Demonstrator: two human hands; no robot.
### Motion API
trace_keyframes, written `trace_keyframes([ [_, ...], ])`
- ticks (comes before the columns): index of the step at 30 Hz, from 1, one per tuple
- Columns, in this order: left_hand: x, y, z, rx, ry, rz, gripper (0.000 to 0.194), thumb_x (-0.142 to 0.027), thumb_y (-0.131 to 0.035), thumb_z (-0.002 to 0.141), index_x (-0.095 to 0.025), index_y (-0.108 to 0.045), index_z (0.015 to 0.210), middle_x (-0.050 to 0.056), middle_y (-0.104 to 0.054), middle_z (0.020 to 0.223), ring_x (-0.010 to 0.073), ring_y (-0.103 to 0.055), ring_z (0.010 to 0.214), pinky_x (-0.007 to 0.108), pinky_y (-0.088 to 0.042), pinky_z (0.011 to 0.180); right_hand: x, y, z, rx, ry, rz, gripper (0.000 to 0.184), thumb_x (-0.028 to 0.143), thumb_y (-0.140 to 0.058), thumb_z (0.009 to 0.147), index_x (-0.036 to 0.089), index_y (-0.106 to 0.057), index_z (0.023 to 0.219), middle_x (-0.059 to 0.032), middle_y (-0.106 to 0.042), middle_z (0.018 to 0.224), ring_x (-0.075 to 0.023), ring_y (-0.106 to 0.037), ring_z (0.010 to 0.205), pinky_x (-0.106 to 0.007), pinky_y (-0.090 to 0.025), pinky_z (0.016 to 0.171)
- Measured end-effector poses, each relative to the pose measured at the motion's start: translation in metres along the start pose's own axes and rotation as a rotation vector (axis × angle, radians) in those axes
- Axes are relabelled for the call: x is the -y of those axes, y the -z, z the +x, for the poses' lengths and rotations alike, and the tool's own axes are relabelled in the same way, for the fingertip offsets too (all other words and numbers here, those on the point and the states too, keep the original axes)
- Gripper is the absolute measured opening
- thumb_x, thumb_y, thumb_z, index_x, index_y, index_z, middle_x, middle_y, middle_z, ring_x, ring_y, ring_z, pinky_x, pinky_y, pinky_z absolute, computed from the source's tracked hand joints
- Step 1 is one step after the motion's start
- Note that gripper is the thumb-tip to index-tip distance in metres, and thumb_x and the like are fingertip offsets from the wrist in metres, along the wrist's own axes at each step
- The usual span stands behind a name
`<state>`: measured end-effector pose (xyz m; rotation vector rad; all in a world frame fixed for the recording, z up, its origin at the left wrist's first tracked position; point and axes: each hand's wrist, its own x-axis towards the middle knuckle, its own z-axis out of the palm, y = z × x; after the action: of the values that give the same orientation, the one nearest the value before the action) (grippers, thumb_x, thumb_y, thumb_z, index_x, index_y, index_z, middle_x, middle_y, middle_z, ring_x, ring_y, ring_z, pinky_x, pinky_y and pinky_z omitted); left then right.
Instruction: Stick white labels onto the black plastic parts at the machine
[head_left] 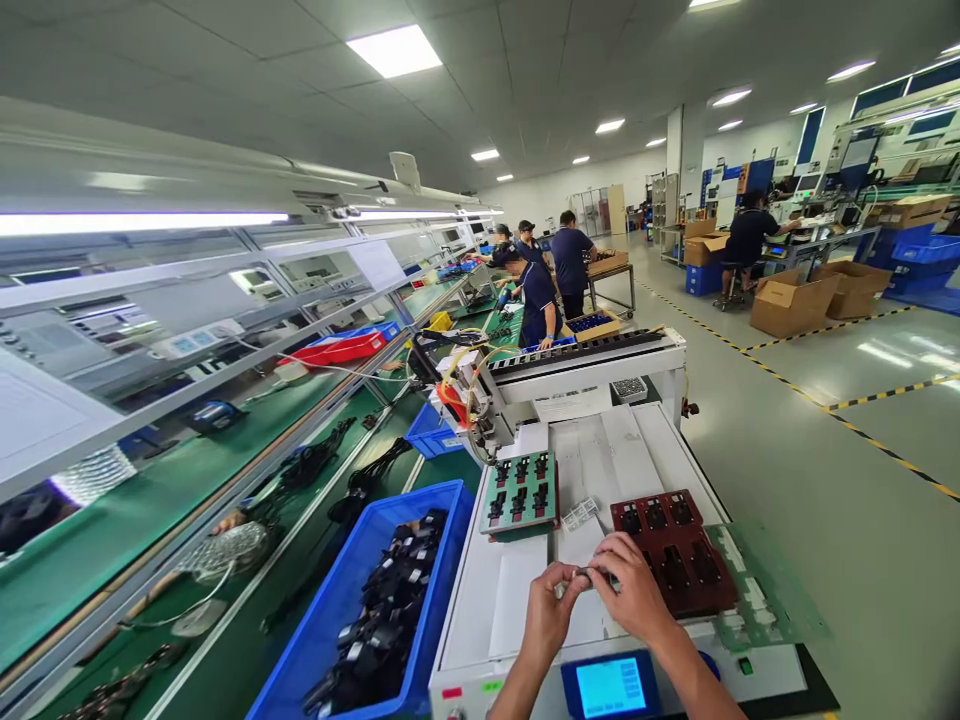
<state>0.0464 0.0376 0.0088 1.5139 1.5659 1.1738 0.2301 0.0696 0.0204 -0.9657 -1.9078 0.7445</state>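
Across the white machine bed [476, 600]: red-brown fixture [677, 533] is lying at right, green fixture [519, 490] farther left.
Blue bin [437, 600]: is standing just left, holding black parts [390, 610].
Display [611, 687]: is glowing blue, its writing showing too small to read.
Left hand [550, 608], right hand [630, 583]: both are pinching one small part [583, 572].
Small part: is being held between their fingertips, above the bed.

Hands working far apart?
No, the left hand and right hand come together at a small part between them.
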Motion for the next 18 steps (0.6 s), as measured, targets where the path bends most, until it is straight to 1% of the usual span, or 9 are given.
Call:
trace_keyframes([
  [2, 0.002, -0.001, -0.001, -0.018, 0.012, 0.008, 0.044, -0.058, -0.08, 0.08, -0.02, -0.081, 0.102, 0.004, -0.073, 0.08, 0.0233, -0.067, 0.078, 0.033, -0.054, 0.081, 0.005, -0.001, -0.001, -0.022, 0.022, -0.042, 0.015, 0.021, -0.058, 0.1, 0.026, -0.072, 0.097, -0.0109, -0.065, 0.118, -0.0347, -0.053, 0.126, -0.059, -0.045, 0.108],
  [4, 0.004, 0.0, -0.001, -0.058, 0.025, 0.011, 0.053, -0.055, -0.079, 0.081, -0.019, -0.076, 0.121, 0.001, -0.07, 0.075, 0.0214, -0.065, 0.074, 0.033, -0.053, 0.079, 0.008, -0.001, -0.004, -0.014, 0.059, -0.056, 0.015, 0.02, -0.059, 0.099, 0.028, -0.072, 0.097, -0.0106, -0.062, 0.126, -0.0361, -0.046, 0.135, -0.061, -0.041, 0.113],
  [5, 0.005, 0.003, -0.001, -0.072, 0.028, 0.008, 0.052, -0.055, -0.077, 0.084, -0.019, -0.075, 0.121, 0.0, -0.068, 0.073, 0.0209, -0.064, 0.072, 0.032, -0.053, 0.077, 0.007, -0.001, -0.006, -0.005, 0.073, -0.046, 0.014, 0.021, -0.06, 0.099, 0.029, -0.072, 0.098, -0.0097, -0.061, 0.128, -0.0355, -0.045, 0.137, -0.06, -0.041, 0.115],
  [7, 0.006, 0.01, 0.001, -0.071, 0.025, -0.012, 0.044, -0.057, -0.072, 0.087, -0.019, -0.077, 0.108, 0.001, -0.069, 0.073, 0.022, -0.065, 0.074, 0.032, -0.052, 0.077, 0.003, 0.0, -0.01, -0.004, 0.045, 0.02, 0.017, 0.024, -0.062, 0.099, 0.031, -0.071, 0.111, -0.0084, -0.062, 0.132, -0.0338, -0.045, 0.139, -0.057, -0.041, 0.117],
  [9, 0.007, 0.017, 0.003, -0.056, 0.018, -0.037, 0.041, -0.059, -0.07, 0.088, -0.019, -0.076, 0.091, 0.004, -0.073, 0.078, 0.0241, -0.067, 0.08, 0.033, -0.053, 0.08, -0.007, 0.001, -0.012, -0.033, -0.045, 0.1, 0.034, 0.025, -0.061, 0.099, 0.032, -0.063, 0.133, -0.0088, -0.063, 0.134, -0.0325, -0.049, 0.138, -0.056, -0.041, 0.118],
  [11, 0.007, 0.022, 0.005, -0.052, 0.013, -0.057, 0.043, -0.061, -0.068, 0.089, -0.019, -0.073, 0.084, 0.006, -0.075, 0.082, 0.0249, -0.068, 0.083, 0.033, -0.054, 0.081, -0.018, 0.001, -0.013, -0.055, -0.121, 0.148, 0.047, 0.026, -0.06, 0.099, 0.031, -0.053, 0.146, -0.0096, -0.067, 0.129, -0.0317, -0.055, 0.133, -0.055, -0.044, 0.117],
  [14, 0.007, 0.023, 0.006, -0.062, 0.001, -0.086, 0.043, -0.062, -0.067, 0.09, -0.02, -0.071, 0.086, 0.007, -0.077, 0.087, 0.0257, -0.07, 0.087, 0.034, -0.056, 0.083, -0.027, -0.003, -0.014, -0.056, -0.161, 0.178, 0.045, 0.028, -0.059, 0.1, 0.027, -0.054, 0.145, -0.0085, -0.072, 0.115, -0.0299, -0.065, 0.12, -0.052, -0.048, 0.113],
  [16, 0.006, 0.021, 0.006, -0.059, -0.015, -0.092, 0.04, -0.06, -0.073, 0.086, -0.02, -0.072, 0.093, 0.009, -0.079, 0.098, 0.0275, -0.071, 0.097, 0.037, -0.056, 0.091, -0.027, -0.007, -0.013, -0.05, -0.176, 0.202, 0.043, 0.03, -0.059, 0.101, 0.026, -0.055, 0.144, -0.0069, -0.074, 0.107, -0.0282, -0.069, 0.111, -0.049, -0.051, 0.109],
  [18, 0.005, 0.018, 0.006, -0.04, -0.018, -0.077, 0.04, -0.057, -0.079, 0.082, -0.021, -0.075, 0.098, 0.009, -0.08, 0.102, 0.0285, -0.072, 0.1, 0.038, -0.055, 0.093, -0.024, -0.011, -0.013, -0.044, -0.183, 0.226, 0.042, 0.032, -0.06, 0.102, 0.025, -0.055, 0.143, -0.0053, -0.076, 0.1, -0.0267, -0.072, 0.104, -0.046, -0.053, 0.105],
])
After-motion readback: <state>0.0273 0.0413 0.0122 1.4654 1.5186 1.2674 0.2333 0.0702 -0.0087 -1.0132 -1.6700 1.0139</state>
